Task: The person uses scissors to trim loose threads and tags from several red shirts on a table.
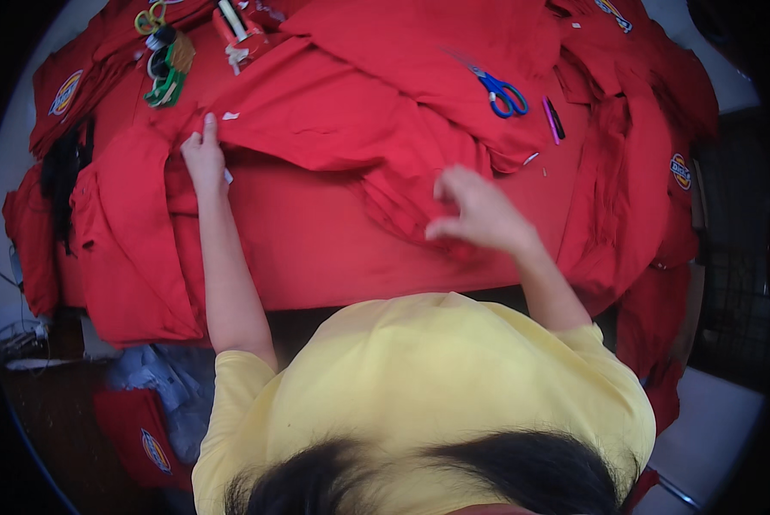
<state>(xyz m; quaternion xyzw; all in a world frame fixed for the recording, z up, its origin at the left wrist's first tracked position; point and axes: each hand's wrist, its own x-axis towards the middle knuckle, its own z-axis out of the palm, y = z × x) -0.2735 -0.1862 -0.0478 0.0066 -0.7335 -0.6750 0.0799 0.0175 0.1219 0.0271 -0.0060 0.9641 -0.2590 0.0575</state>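
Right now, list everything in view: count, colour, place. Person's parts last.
Spread garment: 1, red, across the table's middle
Other garments: several, overlapping, red, table's left and right sides
Table surface: 1, red, beneath
Scissors: 1, blue-handled, upper right of centre
Pens: 2, pink and black, right of scissors
Looped handles: 1 pair, yellow, upper left, probably scissors
Tape dispenser, apparently: 1, green, below those
Folded garment: 1, red, lower left
Plastic bag: at least 1, clear, beside it
Shirt: 1, yellow, lower centre
Hair: dark, bottom edge
Left hand: 1, bare, gripping spread garment's left part
Right hand: 1, bare, blurred, fingers apart, right of centre
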